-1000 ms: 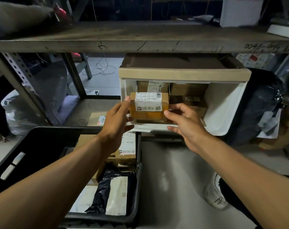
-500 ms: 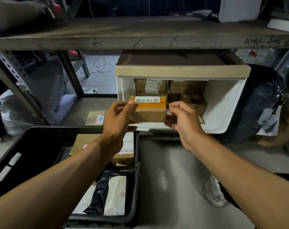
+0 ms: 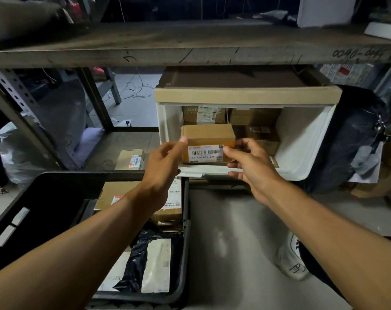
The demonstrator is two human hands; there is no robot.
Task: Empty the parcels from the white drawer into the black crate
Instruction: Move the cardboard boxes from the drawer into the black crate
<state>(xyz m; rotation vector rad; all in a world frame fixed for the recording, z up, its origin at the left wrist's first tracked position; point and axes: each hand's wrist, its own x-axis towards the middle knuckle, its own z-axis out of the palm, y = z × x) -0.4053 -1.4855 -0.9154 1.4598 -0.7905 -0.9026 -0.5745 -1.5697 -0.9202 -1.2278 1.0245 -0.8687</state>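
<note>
Now box [image 3: 209, 143] turned, barcode label facing front, was on top | left hand [image 3: 162, 162] and right hand [image 3: 249, 163] both grip its ends | lifted over drawer [image 3: 301, 153] lip | crate [image 3: 44, 198] next

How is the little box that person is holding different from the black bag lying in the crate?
The small cardboard parcel is a stiff tan box, while the black plastic mailer is a soft, crumpled bag. The cardboard parcel is held up at the white drawer's front between the left hand and right hand; the plastic mailer already lies flat in the black crate. Both carry a white printed label.
</note>
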